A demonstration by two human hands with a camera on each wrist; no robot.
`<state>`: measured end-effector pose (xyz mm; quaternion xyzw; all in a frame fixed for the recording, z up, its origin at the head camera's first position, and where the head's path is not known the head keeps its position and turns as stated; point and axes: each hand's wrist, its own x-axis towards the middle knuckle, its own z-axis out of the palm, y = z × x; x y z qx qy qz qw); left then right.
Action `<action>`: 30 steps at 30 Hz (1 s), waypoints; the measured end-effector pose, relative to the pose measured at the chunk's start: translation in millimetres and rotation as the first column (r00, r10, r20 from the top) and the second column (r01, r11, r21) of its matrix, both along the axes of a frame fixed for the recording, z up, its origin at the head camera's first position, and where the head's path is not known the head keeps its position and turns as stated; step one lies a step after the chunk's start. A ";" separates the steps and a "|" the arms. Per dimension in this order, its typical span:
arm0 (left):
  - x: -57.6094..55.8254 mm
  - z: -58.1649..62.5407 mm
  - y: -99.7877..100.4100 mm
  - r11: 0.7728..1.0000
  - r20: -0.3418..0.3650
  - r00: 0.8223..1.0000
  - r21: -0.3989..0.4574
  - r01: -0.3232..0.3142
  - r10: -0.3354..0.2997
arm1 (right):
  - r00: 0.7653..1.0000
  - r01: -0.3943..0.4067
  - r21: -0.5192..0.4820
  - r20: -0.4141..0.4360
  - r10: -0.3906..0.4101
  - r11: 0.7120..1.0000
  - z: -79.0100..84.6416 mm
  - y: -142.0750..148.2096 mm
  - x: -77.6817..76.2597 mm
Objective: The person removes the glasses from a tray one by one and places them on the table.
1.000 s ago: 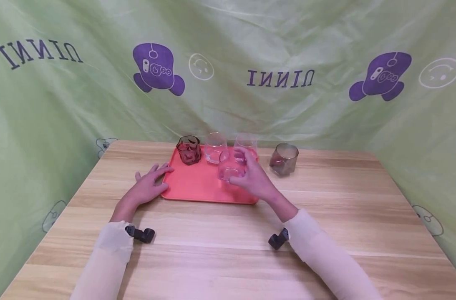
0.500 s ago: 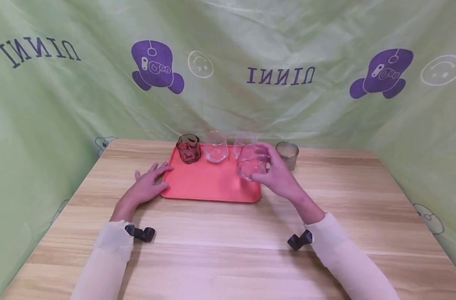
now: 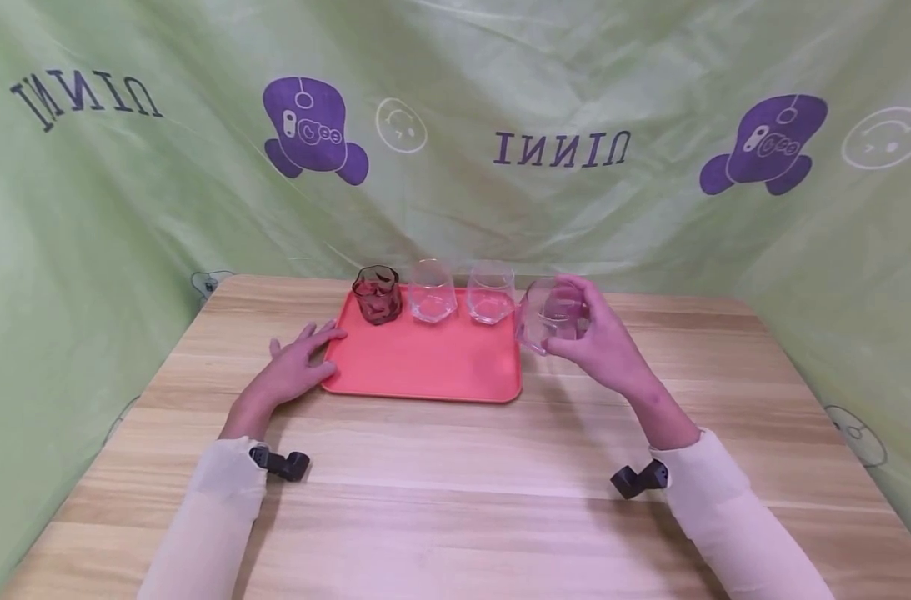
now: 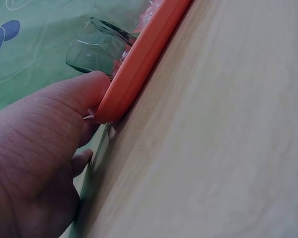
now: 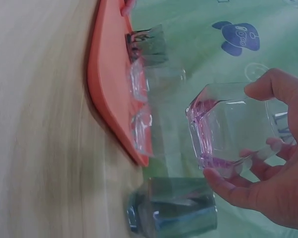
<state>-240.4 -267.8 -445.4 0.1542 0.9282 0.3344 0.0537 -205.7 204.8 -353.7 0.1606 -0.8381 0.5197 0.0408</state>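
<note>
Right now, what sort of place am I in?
Probably a makeshift recording booth: printed green cloth hangs behind and on both sides of a wooden table, and two black wrist-worn devices show.

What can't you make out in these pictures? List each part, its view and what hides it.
Head view: most of the grey glass, behind the held clear glass and the right hand.
Left wrist view: the base of the dark glass, behind the rim of the tray.
Left wrist view: the tray's far end, cut off by the top edge.
Left wrist view: part of the left hand, cut off by the left edge.
</note>
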 end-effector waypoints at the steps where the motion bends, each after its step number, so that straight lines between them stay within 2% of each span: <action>1: -0.4 -0.8 0.1 1.000 -0.001 1.000 -0.001 0.000 0.000 | 1.000 0.004 0.013 -0.006 -0.004 1.000 0.8 2.8 1.1; 7: -0.6 -1.6 0.8 1.000 -0.013 1.000 -0.008 -0.001 0.001 | 0.999 0.018 0.041 -0.032 -0.017 0.999 7.1 19.1 8.0; 17: 1.4 -2.6 2.2 1.000 -0.020 1.000 0.002 0.001 -0.001 | 0.999 0.042 -0.049 -0.030 -0.044 0.998 6.6 48.2 12.1; 30: 0.8 -4.5 1.8 1.000 -0.026 1.000 -0.002 -0.007 0.007 | 0.986 0.162 -0.006 -0.045 -0.163 0.987 0.8 83.1 6.8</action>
